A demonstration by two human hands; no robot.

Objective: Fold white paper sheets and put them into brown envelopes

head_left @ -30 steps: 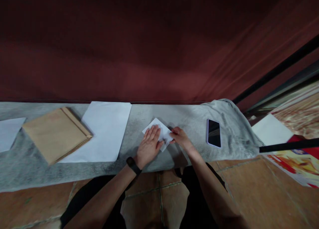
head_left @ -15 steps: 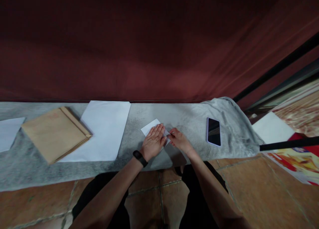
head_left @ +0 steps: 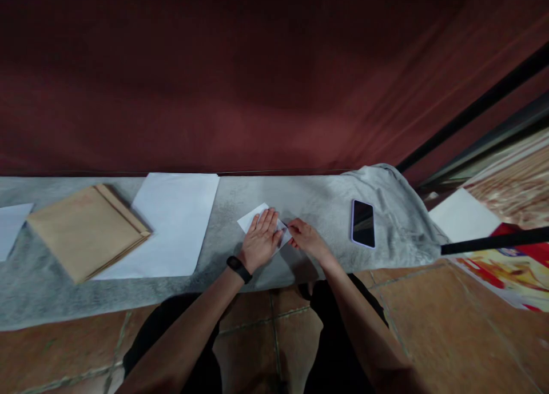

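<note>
A small folded piece of white paper [head_left: 249, 218] lies on the grey cloth-covered bench in front of me. My left hand [head_left: 262, 238] rests flat on it, fingers stretched out and pointing away from me, hiding its middle. At the paper's right corner, my right hand [head_left: 306, 236] has thumb and fingers pinched together on the edge. Part of that corner is covered by the fingertips. A dark band [head_left: 239, 269] sits round my left wrist.
Left of my hands lie a stack of white sheets [head_left: 180, 222], brown paper envelopes [head_left: 86, 228] overlapping it, and another white sheet [head_left: 12, 225]. A phone [head_left: 363, 223] lies to the right on the grey cloth [head_left: 326, 194]. A dark red curtain [head_left: 240, 96] hangs behind.
The whole view has shifted slightly. My left hand still presses on the paper, its fingers now a little more spread, and my right hand still pinches the right corner.
</note>
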